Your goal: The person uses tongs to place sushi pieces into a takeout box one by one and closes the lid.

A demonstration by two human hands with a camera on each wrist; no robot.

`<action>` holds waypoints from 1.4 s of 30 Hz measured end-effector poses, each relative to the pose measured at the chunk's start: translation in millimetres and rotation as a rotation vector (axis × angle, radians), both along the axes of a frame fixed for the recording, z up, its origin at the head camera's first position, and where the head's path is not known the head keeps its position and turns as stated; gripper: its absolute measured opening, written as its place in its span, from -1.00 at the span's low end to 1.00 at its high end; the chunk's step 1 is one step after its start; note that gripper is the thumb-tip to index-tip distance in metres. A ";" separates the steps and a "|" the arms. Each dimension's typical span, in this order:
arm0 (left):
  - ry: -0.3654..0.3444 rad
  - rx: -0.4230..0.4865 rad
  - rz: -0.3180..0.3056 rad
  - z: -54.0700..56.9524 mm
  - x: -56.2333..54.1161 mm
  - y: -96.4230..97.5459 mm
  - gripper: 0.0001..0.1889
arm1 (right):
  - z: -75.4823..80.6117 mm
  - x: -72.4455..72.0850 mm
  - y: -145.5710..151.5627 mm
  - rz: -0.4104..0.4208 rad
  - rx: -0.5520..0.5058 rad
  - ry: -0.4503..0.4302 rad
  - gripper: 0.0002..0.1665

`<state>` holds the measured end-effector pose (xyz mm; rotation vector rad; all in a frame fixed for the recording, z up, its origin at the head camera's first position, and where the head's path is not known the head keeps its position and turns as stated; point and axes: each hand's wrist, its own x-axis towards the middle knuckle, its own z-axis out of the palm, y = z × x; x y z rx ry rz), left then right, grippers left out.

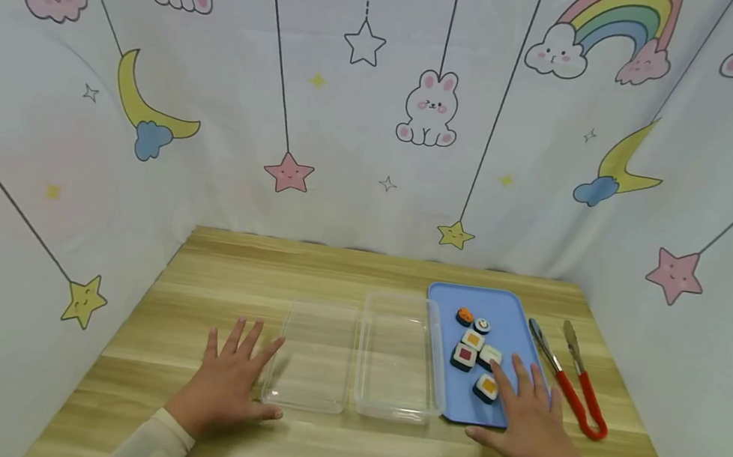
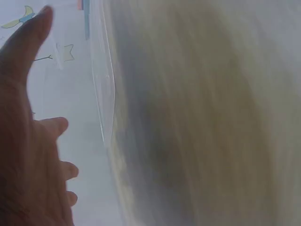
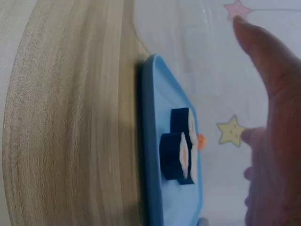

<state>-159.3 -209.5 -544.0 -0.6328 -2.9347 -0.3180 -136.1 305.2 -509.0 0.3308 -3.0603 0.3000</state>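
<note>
My left hand (image 1: 225,386) is spread with straight fingers beside a clear plastic lid (image 1: 318,359), its thumb and index finger near the lid's left edge. To the lid's right sits a clear plastic container (image 1: 395,360), its right rim overlapping a blue tray (image 1: 450,298) in the head view. Several sushi pieces (image 1: 464,356) with dark wraps lie on the tray. Over the tray's near right corner my right hand (image 1: 533,432) spreads its fingers, holding nothing. In the right wrist view, the sushi pieces (image 3: 173,155) stand on the tray (image 3: 150,117), apart from the fingers.
Tongs (image 1: 585,397) with red handles and metal arms lie on the wooden table (image 1: 254,261) right of the tray. A white curtain (image 1: 365,123) printed with stars, moons and rabbits encloses the back and sides.
</note>
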 end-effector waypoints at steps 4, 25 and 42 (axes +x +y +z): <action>-0.105 0.277 -0.022 2.3 -9.0 15.6 -0.11 | -1.4 -11.6 22.4 -0.080 -0.105 0.095 0.14; -0.364 1.151 0.058 -23.9 -26.5 157.1 -0.40 | -47.5 -46.1 120.4 -0.555 -0.280 0.051 -0.21; -0.301 1.137 0.077 -17.9 -21.6 161.6 -0.46 | -9.6 -58.2 103.0 -0.501 -0.441 0.035 -0.12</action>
